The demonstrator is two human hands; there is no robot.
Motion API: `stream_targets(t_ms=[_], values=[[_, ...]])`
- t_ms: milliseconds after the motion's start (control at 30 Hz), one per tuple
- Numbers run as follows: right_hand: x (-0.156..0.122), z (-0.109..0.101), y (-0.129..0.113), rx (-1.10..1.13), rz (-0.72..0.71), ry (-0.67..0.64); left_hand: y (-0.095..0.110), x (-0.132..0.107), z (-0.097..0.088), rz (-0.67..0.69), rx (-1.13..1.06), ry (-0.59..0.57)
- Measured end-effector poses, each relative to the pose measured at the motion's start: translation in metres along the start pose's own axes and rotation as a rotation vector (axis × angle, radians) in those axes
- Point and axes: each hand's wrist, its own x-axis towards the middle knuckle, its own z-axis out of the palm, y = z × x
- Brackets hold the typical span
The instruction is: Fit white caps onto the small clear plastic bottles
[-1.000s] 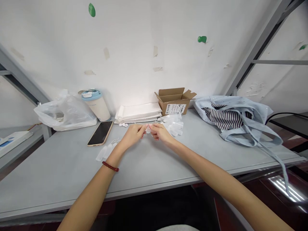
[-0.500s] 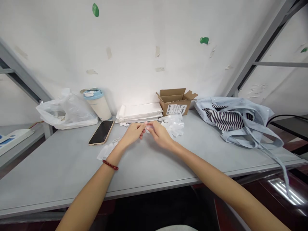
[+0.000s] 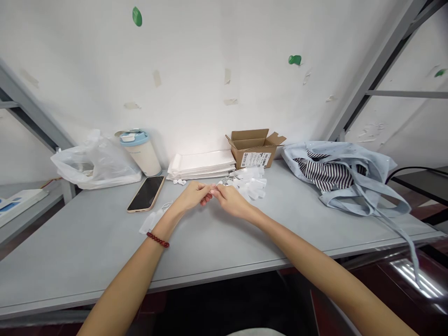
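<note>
My left hand (image 3: 194, 195) and my right hand (image 3: 229, 198) meet fingertip to fingertip above the grey table (image 3: 217, 247). Both are closed in a pinch, and whatever lies between the fingers is too small and too covered to name. Just beyond my right hand lies a pile of translucent white tags or sleeves (image 3: 252, 183) with thin strings. More such translucent pieces (image 3: 150, 220) rest beside my left wrist, partly hidden by the forearm. A few tiny white pieces (image 3: 179, 182) sit behind my left hand.
At the back stand a stack of white envelopes (image 3: 203, 163) and an open cardboard box (image 3: 252, 151). A phone (image 3: 146, 193), a tumbler (image 3: 142, 154) and a plastic bag (image 3: 96, 161) are on the left. On the right, a light blue cloth bag (image 3: 338, 172) trails a strap over the table edge.
Both hands have come slightly lower and closer, with the right fingers now curled in more tightly. The translucent pieces stay where they were. The view has shifted a little.
</note>
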Motion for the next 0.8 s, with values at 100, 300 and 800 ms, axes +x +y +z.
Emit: stream_targets(t_ms=[100, 300, 800], values=[[0.001, -0.003, -0.001, 0.099, 0.016, -0.046, -0.002, 0.000, -0.001, 0.004, -0.019, -0.047], [0.002, -0.004, 0.000, 0.256, 0.069, -0.123, -0.003, 0.001, -0.008, 0.027, 0.057, -0.095], [0.008, 0.002, 0.023, -0.306, -0.135, 0.186, -0.068, 0.020, -0.059, 0.051, 1.030, 0.292]])
